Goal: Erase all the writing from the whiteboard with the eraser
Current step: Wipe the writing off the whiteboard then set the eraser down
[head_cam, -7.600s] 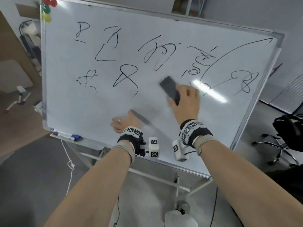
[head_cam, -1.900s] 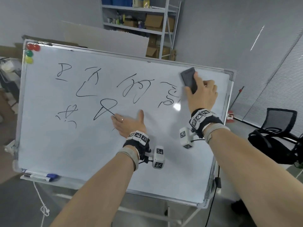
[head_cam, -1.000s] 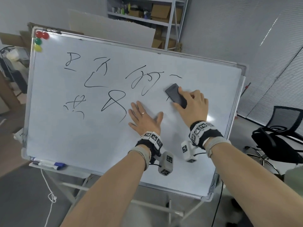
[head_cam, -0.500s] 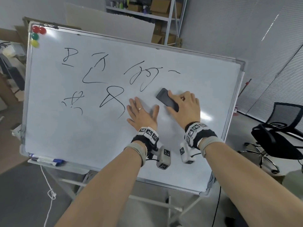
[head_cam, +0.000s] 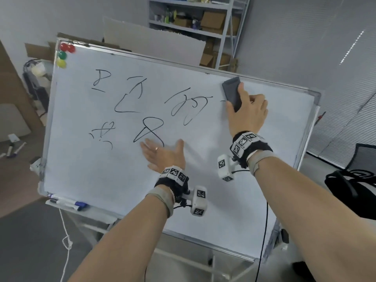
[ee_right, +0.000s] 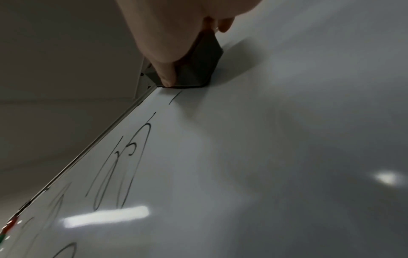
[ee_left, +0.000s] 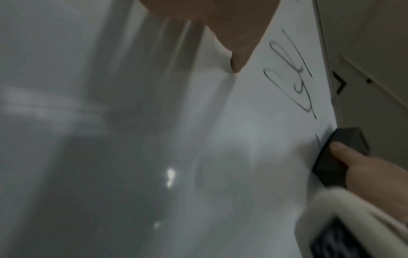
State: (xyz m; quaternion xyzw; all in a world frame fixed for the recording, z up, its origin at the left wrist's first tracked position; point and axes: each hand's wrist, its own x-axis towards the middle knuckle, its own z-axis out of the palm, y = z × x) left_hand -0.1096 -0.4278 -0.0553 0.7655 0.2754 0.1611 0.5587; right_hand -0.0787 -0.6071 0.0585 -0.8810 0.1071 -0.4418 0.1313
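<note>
eraser (head_cam: 232, 93), judged light and stiff, is pinched at its sides by right hand (head_cam: 247, 115); left hand (head_cam: 162, 154) is spread flat on board (head_cam: 223, 190).

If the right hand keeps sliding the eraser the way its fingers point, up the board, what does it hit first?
Probably the top frame of the whiteboard. The right hand holds the eraser just under that edge, with no writing between them; the exact gap is unclear.

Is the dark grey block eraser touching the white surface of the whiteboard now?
Touching. The right wrist view shows the dark grey block eraser flat against the whiteboard, with no gap.
</note>
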